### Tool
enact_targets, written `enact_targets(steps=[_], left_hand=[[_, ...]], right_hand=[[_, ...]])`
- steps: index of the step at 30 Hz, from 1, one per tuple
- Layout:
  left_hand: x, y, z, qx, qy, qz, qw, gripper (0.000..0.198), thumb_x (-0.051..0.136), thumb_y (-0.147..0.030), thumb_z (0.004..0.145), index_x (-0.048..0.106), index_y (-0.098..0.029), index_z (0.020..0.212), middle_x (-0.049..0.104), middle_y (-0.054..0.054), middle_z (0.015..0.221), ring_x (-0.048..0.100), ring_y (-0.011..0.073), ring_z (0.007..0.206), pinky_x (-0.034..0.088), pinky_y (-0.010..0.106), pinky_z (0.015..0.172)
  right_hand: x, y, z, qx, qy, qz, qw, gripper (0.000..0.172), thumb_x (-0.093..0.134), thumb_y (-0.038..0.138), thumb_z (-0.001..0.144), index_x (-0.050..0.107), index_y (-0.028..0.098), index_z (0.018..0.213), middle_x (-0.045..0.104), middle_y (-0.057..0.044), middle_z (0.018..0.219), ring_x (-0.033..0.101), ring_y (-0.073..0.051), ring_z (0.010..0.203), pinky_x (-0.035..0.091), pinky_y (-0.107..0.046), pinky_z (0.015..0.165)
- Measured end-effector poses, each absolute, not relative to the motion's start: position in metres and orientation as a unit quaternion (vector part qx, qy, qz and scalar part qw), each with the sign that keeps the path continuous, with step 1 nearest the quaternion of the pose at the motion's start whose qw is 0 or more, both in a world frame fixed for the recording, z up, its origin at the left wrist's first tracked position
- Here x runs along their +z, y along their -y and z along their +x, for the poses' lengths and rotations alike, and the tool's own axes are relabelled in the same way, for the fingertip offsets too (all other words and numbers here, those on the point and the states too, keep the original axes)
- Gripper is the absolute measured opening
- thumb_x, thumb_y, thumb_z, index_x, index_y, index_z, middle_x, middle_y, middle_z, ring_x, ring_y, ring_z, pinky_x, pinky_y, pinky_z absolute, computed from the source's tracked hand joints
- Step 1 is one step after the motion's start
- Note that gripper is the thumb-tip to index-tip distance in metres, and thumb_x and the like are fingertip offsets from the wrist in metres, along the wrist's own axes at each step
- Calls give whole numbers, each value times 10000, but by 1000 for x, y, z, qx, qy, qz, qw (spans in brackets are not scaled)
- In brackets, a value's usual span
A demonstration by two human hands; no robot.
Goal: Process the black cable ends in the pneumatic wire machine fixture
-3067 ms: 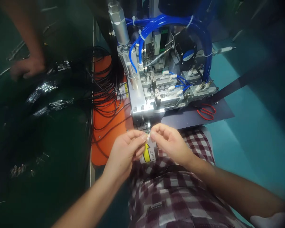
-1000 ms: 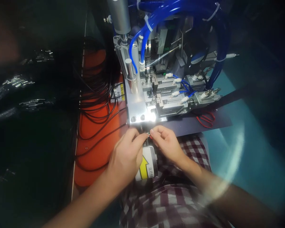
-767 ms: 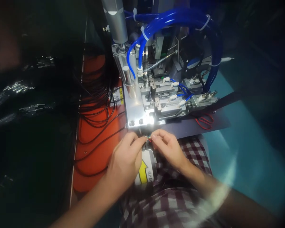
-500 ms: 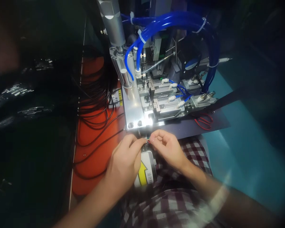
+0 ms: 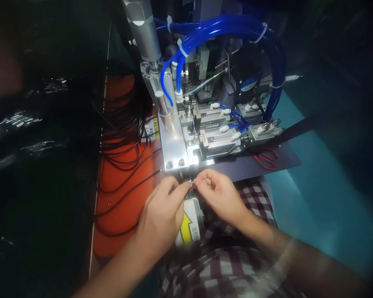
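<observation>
My left hand (image 5: 161,211) and my right hand (image 5: 219,192) meet fingertip to fingertip just below the front edge of a metal machine (image 5: 202,124). Both pinch the thin coloured wire ends (image 5: 192,184) of a cable, showing red and green strands between thumbs and forefingers. The wire tips sit right at the machine's lit front slot. A white cylinder with a yellow arrow label (image 5: 189,227) lies under my left hand, over my checked shirt.
Blue air hoses (image 5: 217,29) arch over the machine. Black cables (image 5: 124,132) lie looped on an orange mat (image 5: 121,207) to the left. Red-handled scissors (image 5: 267,159) rest on a dark plate at right. Bundled cables (image 5: 21,120) lie on the dark left surface.
The view has shifted slightly left and down. My hands stay pinched together on the wire ends at the machine's front, with only small finger movements.
</observation>
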State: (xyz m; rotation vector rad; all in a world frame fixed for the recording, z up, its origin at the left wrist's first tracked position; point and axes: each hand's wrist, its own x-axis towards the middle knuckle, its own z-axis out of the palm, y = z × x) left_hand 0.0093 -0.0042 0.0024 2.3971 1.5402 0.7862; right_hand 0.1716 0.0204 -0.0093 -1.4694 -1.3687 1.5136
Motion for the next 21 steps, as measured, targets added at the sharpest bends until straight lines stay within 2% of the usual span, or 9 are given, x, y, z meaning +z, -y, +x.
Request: enact_targets(steps=[4,6,11,16,21], left_hand=[[4,5,11,253,-517,814,80,237,462,-51,846,674,-140,905,552,44,756,536,132,636,485,226,557],[5,5,11,249,-516,816,77,238,461,-46,843,675,-136,893,555,49,754,536,133,633,489,229,560],[7,5,12,243,-511,822,69,252,453,-23,833,684,-97,903,559,72,750,551,152,636,499,252,558],[7,4,12,238,-513,822,66,253,455,-22,832,690,-92,894,547,70,735,549,153,624,498,253,548],[5,5,12,243,-510,822,74,250,458,-16,831,687,-88,899,546,74,746,548,155,636,494,256,557]], right_hand=[[1,-20,172,419,641,-587,263,157,520,251,856,513,202,707,488,43,533,430,-112,500,336,-256,518],[4,-22,172,395,654,-596,246,147,521,241,849,514,201,707,515,35,548,452,-116,514,340,-259,529],[3,-27,173,582,539,-570,214,198,499,304,859,502,202,689,443,61,496,393,-98,444,301,-223,426],[4,-23,172,417,636,-603,243,150,514,234,843,510,197,697,521,40,556,453,-108,528,348,-237,519],[5,-26,172,544,559,-588,214,160,507,266,839,508,201,693,459,61,501,412,-98,460,317,-218,435]])
